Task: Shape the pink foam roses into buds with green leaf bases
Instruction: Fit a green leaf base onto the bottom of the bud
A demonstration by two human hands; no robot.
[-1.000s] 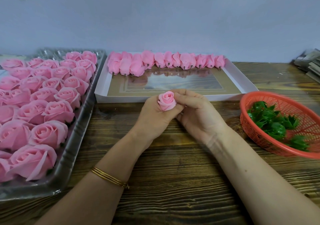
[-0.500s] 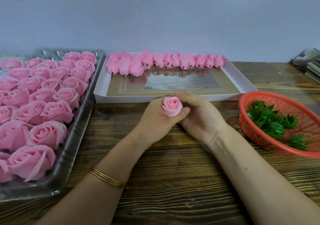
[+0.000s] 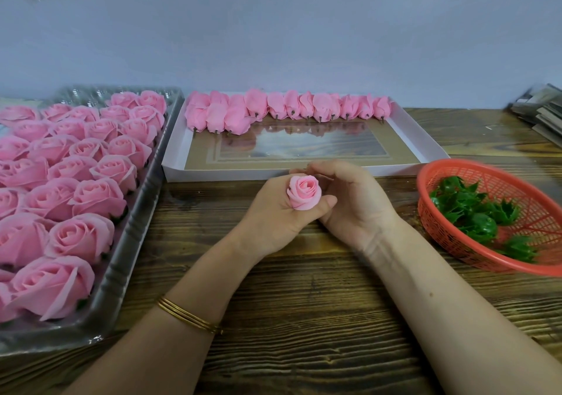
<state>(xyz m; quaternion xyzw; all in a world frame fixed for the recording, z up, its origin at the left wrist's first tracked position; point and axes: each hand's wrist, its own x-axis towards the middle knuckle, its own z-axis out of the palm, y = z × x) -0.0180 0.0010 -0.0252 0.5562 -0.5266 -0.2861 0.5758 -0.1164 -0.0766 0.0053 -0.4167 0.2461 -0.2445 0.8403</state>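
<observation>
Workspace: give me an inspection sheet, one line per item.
Surface: wooden table, dark planks.
Job's things: bud held upright; open roses fill the clear tray at left; finished buds line the far side of the white box; green leaf bases in the red basket at right.
Clutter: stacked papers, far right.
Grippers: left hand fingers shut on the bud; right hand cupped beside it, contact unclear.
Cables: nothing seen.
Surroundings: plain grey wall.

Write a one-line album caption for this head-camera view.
Both hands, left and right, cup a pink rosebud beside a basket of green leaf bases.
</observation>
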